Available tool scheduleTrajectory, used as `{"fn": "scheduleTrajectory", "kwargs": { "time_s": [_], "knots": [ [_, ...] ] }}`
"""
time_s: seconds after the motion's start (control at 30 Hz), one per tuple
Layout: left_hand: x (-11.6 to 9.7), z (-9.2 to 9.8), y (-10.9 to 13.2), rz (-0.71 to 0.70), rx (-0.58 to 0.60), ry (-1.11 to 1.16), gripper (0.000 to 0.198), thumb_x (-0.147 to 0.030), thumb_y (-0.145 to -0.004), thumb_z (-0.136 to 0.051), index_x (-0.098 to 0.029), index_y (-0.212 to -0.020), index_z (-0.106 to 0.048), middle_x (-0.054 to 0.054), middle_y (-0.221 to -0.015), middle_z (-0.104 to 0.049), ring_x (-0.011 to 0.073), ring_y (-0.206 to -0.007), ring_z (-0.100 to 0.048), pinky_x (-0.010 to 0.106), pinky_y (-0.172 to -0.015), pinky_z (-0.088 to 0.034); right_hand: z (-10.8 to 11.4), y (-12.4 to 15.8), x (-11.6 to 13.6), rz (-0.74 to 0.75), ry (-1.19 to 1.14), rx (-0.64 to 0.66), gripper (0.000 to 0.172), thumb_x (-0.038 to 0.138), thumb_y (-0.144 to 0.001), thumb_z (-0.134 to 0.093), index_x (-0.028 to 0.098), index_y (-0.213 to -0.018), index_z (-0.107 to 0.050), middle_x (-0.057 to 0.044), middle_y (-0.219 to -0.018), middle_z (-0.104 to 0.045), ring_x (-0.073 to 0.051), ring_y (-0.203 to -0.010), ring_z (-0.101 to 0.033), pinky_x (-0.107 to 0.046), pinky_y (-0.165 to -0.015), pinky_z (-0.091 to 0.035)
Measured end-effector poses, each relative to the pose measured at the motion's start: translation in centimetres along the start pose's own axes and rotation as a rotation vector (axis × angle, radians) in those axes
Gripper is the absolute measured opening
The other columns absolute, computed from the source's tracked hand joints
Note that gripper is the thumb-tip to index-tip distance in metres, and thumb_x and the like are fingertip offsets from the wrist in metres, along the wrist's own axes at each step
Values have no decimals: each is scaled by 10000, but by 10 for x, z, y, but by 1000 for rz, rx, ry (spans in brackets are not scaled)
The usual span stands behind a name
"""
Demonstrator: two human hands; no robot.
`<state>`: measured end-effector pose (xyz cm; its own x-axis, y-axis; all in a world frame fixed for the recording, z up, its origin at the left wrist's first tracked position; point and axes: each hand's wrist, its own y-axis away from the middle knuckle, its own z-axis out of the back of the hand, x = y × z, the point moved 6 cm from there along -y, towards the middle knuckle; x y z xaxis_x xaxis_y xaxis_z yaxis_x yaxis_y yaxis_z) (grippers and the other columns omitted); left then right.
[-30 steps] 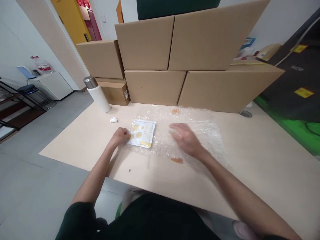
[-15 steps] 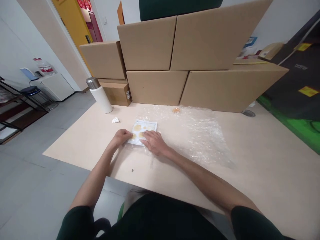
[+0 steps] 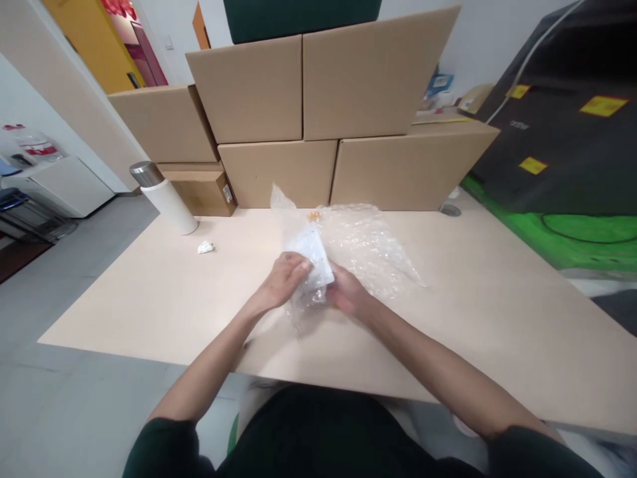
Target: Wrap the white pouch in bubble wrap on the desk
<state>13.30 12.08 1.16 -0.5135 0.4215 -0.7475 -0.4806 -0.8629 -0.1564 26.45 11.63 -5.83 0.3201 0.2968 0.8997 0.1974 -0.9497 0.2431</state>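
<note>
Currently: one packet point(image 3: 314, 257), one bubble wrap sheet point(image 3: 371, 242), six boxes point(image 3: 279, 172), and one flask point(image 3: 164, 198) at 10 o'clock. The packet is mid-table point(image 3: 149, 299), long axis 11-to-5 o'clock, far end raised. Left hand point(image 3: 283, 280) and right hand point(image 3: 348, 295) both clasp it through the wrap.

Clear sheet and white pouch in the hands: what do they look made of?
The clear sheet is bubble wrap: thin glossy plastic, judging by its dimpled, glinting, see-through surface. The pouch, gripped by the left hand and right hand, is likely smooth plastic film or coated paper. It looks white and flat, but is too blurred to settle.
</note>
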Motion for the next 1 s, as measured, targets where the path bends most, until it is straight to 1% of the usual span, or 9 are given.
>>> {"fn": "scheduleTrajectory", "kwargs": {
  "time_s": [0.2, 0.33, 0.4, 0.47, 0.53, 0.6, 0.73, 0.87, 1.0],
  "knots": [
    [9, -41, -14, 54, 175, -364, 326, -434, -969, -474, -306, -1143, -717, 103, -1285, -547, 331, -1175, -497, 535, -1023, -382, 48, 18, 10, 44, 150, -104, 172, 342, -768, -656, 185, -827, -693, -79, -888, -718, -258, -887, -649, -400, -804, -528],
    [6, -48, -14, 68, 203, -458, 314, -423, -957, -503, -318, -1174, -703, 110, -1331, -530, 352, -1182, -485, 551, -983, -393, 52, 21, 38, 431, 660, -262, 284, 381, -834, -580, 213, -1042, -675, -114, -1231, -642, -287, -1187, -556, -434, -981, -462],
    [7, -49, -12, 72, 215, -437, 315, -402, -955, -504, -308, -1182, -700, 116, -1347, -527, 358, -1214, -476, 561, -997, -384, 37, 15, 40, 523, 861, -188, 303, 412, -901, -487, 201, -1046, -649, -137, -1217, -636, -285, -1186, -558, -440, -1016, -426],
    [14, -41, -10, 113, 118, -368, 327, -385, -927, -542, -285, -1202, -689, 131, -1385, -505, 376, -1292, -433, 584, -1039, -348, 22, 7, 35, 503, 978, -66, 325, 433, -959, -395, 205, -941, -626, -111, -1022, -670, -263, -1043, -608, -427, -983, -424],
    [29, -22, -4, 241, -102, -202, 428, -394, -853, -640, -236, -1251, -650, 160, -1401, -486, 387, -1348, -393, 582, -1073, -326, 15, 1, 32, 477, 1025, -14, 373, 456, -993, -338, 223, -836, -583, -55, -832, -637, -226, -881, -608, -384, -907, -436],
    [47, -7, 5, 386, -267, 3, 603, -453, -804, -683, -169, -1324, -569, 191, -1304, -545, 372, -1270, -492, 541, -1019, -407, 15, 0, 34, 453, 1013, -20, 407, 482, -1007, -316, 234, -794, -559, -13, -733, -583, -195, -769, -574, -342, -831, -434],
    [54, -1, 13, 462, -283, 476, 812, -600, -807, -641, -125, -1417, -391, 130, -1049, -662, 243, -930, -667, 381, -809, -527, 24, 3, 39, 345, 867, -52, 431, 543, -992, -362, 240, -834, -625, -4, -761, -616, -192, -753, -569, -338, -785, -434],
    [19, -8, 3, 271, -282, 616, 659, -596, -859, -600, -208, -1361, -422, 143, -1295, -621, 222, -1062, -655, 363, -910, -514, 39, 8, 44, 231, 509, -91, 384, 572, -934, -500, 245, -959, -700, -35, -964, -709, -222, -923, -617, -365, -868, -454],
    [-24, -46, -24, -9, -47, 416, 472, -522, -948, -503, -240, -1326, -505, 116, -1516, -478, 260, -1361, -484, 408, -1089, -415, 62, 16, 46, 148, 158, -76, 389, 565, -842, -619, 215, -976, -724, -49, -945, -731, -215, -876, -644, -335, -791, -490]
  ]
}}
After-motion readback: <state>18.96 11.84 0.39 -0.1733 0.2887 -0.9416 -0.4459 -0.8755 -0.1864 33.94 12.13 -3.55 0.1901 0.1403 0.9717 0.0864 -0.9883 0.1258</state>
